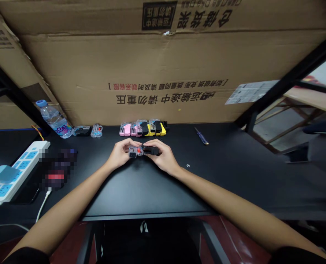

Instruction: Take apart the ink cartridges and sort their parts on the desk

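Note:
Over the middle of the black desk, my left hand [118, 154] is closed on a small clear plastic piece [133, 151] with a black end and an orange-red bit inside. My right hand [165, 157] has its fingers around a small black piece [152, 150]. The two pieces meet between my hands; I cannot tell whether they are joined. Just beyond stands a row of similar small clear-topped plastic units, with a pink one [127, 129] at the left and a yellow-and-black one [158, 128] at the right. My fingertips are partly hidden behind the pieces.
Left of the row lie a clear piece [97, 130] and a black one [82, 131], near a water bottle [55, 119]. A white power strip [22, 170] and a blurred-out item sit at the left. A screwdriver [202, 136] lies right. Cardboard [163, 62] walls the back.

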Action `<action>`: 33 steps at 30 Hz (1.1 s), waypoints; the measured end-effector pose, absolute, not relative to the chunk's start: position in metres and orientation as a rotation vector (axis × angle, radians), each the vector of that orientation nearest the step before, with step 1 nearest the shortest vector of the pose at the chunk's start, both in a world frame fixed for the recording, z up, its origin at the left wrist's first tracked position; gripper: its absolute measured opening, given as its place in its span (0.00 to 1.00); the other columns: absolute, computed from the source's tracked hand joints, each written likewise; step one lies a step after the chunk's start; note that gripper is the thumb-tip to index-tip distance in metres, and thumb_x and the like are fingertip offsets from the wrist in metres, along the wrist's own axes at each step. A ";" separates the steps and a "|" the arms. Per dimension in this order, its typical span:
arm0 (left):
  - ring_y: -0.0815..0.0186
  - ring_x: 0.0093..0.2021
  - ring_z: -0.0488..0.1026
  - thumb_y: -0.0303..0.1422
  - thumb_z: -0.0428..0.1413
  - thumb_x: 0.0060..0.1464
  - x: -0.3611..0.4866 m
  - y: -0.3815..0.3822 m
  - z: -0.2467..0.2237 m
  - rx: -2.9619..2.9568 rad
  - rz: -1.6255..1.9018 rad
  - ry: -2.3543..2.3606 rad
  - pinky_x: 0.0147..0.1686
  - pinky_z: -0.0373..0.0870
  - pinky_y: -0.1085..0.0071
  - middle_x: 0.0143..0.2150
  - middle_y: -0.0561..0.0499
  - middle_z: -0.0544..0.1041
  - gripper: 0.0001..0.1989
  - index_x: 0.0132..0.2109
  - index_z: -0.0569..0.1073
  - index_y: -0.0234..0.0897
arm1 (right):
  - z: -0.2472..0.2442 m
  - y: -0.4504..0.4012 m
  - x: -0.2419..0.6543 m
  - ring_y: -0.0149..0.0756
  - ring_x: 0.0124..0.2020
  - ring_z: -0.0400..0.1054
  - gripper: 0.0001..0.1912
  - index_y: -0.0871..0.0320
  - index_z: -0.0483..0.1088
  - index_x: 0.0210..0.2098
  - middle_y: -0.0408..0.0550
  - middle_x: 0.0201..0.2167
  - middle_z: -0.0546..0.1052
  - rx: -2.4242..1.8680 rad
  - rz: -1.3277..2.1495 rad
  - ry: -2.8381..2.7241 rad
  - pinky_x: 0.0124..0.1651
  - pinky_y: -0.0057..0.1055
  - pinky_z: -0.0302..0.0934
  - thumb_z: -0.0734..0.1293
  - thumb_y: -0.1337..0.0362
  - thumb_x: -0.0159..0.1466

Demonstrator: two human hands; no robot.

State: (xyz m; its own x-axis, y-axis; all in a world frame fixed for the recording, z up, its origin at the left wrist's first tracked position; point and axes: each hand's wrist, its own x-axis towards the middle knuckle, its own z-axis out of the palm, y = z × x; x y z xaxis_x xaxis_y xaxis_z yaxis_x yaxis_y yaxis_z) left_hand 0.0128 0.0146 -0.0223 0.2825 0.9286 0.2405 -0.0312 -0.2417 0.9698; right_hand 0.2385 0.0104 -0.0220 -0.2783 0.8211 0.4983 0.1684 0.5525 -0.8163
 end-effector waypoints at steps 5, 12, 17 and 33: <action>0.58 0.41 0.84 0.44 0.72 0.51 0.015 0.014 -0.018 1.450 1.119 0.940 0.44 0.81 0.62 0.41 0.45 0.85 0.24 0.48 0.76 0.35 | -0.022 0.011 0.235 0.47 0.50 0.79 0.22 0.52 0.77 0.49 0.50 0.48 0.83 -0.924 1.042 -1.540 0.59 0.48 0.73 0.80 0.53 0.58; 0.63 0.33 0.78 0.47 0.66 0.58 0.013 0.013 -0.012 1.489 1.076 0.962 0.36 0.77 0.68 0.36 0.49 0.80 0.21 0.48 0.75 0.35 | -0.023 0.018 0.235 0.44 0.42 0.81 0.32 0.52 0.72 0.55 0.48 0.42 0.84 -0.896 1.339 -1.281 0.51 0.45 0.78 0.82 0.52 0.55; 0.65 0.33 0.76 0.47 0.65 0.61 0.012 0.014 -0.016 1.510 1.059 0.941 0.39 0.77 0.68 0.38 0.49 0.80 0.24 0.55 0.75 0.33 | -0.021 0.018 0.237 0.45 0.40 0.82 0.25 0.56 0.76 0.47 0.50 0.39 0.84 -0.916 1.377 -1.301 0.47 0.44 0.79 0.81 0.47 0.58; 0.64 0.35 0.77 0.46 0.59 0.66 0.010 0.017 -0.027 1.626 1.019 0.944 0.43 0.80 0.64 0.49 0.44 0.81 0.36 0.73 0.64 0.35 | -0.024 0.019 0.240 0.43 0.40 0.82 0.24 0.58 0.77 0.43 0.50 0.38 0.84 -0.923 1.438 -1.370 0.45 0.41 0.78 0.81 0.49 0.58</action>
State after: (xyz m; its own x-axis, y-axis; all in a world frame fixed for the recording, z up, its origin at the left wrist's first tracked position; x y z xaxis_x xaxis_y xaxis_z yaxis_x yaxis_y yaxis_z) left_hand 0.0100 0.0170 -0.0275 0.3512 0.9178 0.1850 0.1146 -0.2383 0.9644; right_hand 0.2398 0.0190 -0.0236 -0.2995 0.9513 0.0725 -0.1184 0.0384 -0.9922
